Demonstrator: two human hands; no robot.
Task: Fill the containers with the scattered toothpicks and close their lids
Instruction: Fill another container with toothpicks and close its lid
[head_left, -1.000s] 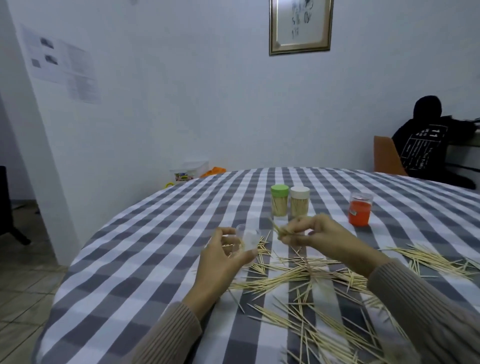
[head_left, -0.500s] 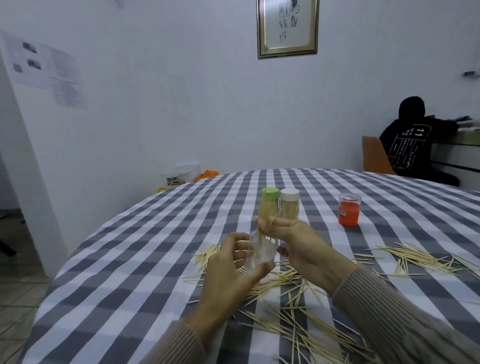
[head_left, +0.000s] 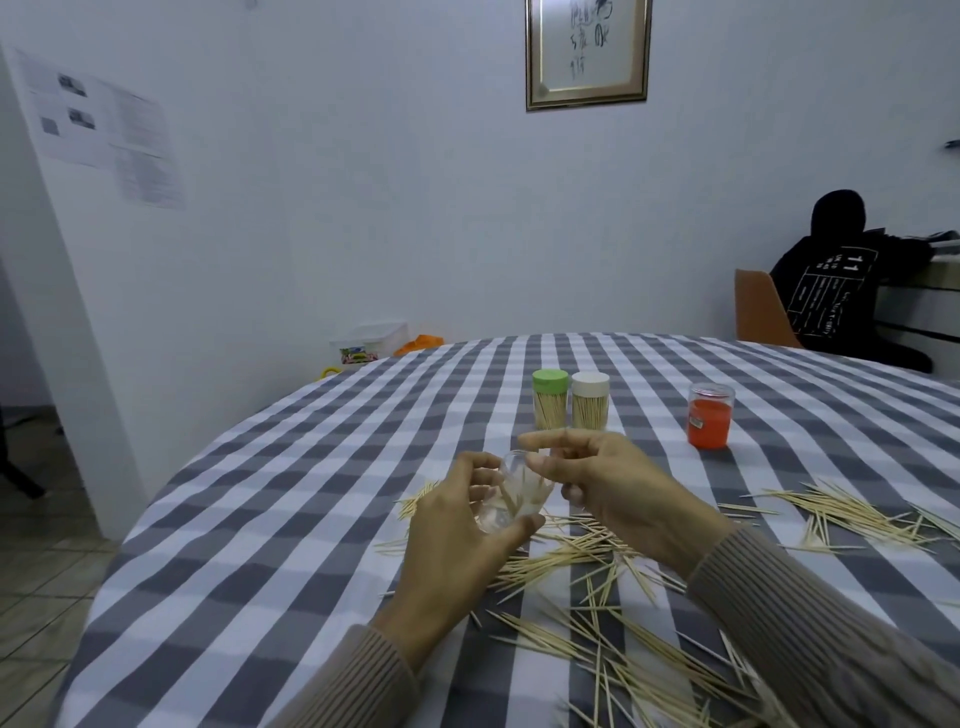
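Head view: left hand (head_left: 457, 540) round seemingly clear container (head_left: 511, 493)

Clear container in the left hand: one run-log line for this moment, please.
left hand grips clear container | right hand at its mouth | few toothpicks inside | lid off

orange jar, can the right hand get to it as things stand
Probably yes. The orange jar stands alone on the cloth beyond the right hand, with bare cloth between them. The hand's fingers sit at the clear cup, seemingly holding nothing.
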